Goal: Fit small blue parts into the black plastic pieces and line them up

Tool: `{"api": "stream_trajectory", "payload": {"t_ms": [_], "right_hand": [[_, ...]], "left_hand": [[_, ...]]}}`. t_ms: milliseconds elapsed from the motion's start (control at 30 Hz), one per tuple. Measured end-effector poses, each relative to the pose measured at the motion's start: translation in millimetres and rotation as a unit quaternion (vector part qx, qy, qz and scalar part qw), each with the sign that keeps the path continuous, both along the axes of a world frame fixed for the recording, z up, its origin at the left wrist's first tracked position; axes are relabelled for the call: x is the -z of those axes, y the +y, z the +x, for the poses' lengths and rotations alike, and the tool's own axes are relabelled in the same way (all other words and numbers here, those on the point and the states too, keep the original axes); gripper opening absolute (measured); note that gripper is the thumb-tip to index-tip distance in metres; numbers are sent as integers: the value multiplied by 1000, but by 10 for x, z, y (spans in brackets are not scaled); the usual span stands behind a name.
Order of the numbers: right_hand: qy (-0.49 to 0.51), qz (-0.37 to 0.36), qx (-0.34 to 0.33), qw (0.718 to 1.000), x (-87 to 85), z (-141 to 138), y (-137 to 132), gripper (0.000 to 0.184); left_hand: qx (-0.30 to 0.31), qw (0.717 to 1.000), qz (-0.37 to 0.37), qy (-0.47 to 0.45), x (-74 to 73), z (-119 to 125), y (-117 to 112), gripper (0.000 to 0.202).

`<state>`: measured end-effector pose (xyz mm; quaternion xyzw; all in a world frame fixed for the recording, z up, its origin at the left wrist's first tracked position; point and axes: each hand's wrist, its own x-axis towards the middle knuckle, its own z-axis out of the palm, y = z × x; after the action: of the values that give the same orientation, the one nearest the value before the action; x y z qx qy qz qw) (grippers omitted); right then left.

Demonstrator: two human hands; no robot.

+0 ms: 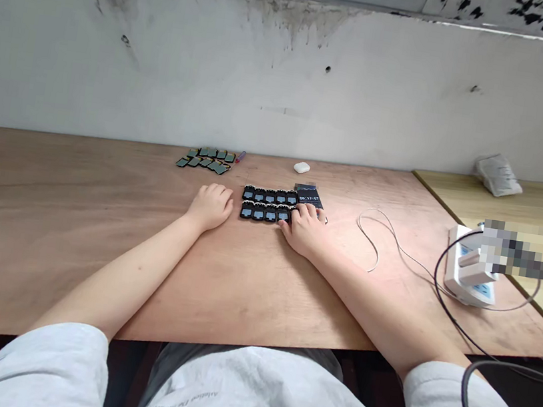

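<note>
Black modules (268,204) sit between loosely curled left hand (211,205) and right hand (304,228) fingertips touching them.

modules (269,204): black, blue screens | table (70,229): brown wood | cable (371,244): white

Plywood table (45,232) against a stained white wall (169,68), black peeling patches along the top. Lighter wood table (529,199) butts up on the right. Even, flat light.

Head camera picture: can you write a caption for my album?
Right hand rests on two rows of small black screens; left hand lies beside them.
</note>
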<state>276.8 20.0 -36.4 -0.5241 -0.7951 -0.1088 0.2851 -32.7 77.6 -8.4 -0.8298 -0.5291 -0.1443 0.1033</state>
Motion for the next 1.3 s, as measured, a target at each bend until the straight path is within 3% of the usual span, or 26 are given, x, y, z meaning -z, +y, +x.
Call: {"api": "stream_trajectory", "payload": {"t_ms": [100, 200, 300, 433, 500, 600, 700, 800, 900, 1033, 1167, 1300], "right_hand": [[-3, -2, -3, 1000, -10, -8, 0, 34], [-13, -16, -1, 1000, -81, -27, -38, 31], [-22, -33, -6, 999, -152, -42, -82, 28], [-26, -5, -12, 1000, -166, -47, -100, 29], [-29, -1, -42, 999, -159, -44, -99, 32], [-29, -26, -156, 987, -175, -38, -111, 33], [-31, -73, -290, 954, -229, -40, -145, 27], [-31, -103, -349, 931, -283, -43, -180, 25], [-27, -114, -357, 927, -306, -35, -191, 26], [-29, -115, -338, 934, -291, -20, -177, 28], [-48, -109, -328, 937, -273, -21, -170, 30], [-59, -107, -324, 938, -266, -31, -170, 24]], "left_hand": [[-24, 998, 2, 56, -40, -184, -58, 39], [-92, 993, 14, 77, -51, -306, -140, 37], [-182, 980, 28, 80, -27, -308, -219, 44], [-258, 963, -31, 76, -12, -200, -247, 52], [-267, 959, -59, 69, -23, -161, -235, 49], [-264, 960, -69, 60, -40, -149, -227, 45], [-254, 964, -57, 50, -36, -171, -240, 43], [-232, 971, -43, 41, -22, -195, -247, 40], [-172, 985, -18, 24, -8, -215, -224, 36], [-33, 996, -14, -76, 18, -236, -167, 28], [50, 978, -39, -199, 26, -221, -162, 27], [66, 953, -95, -280, -13, -106, -280, 27]]}}
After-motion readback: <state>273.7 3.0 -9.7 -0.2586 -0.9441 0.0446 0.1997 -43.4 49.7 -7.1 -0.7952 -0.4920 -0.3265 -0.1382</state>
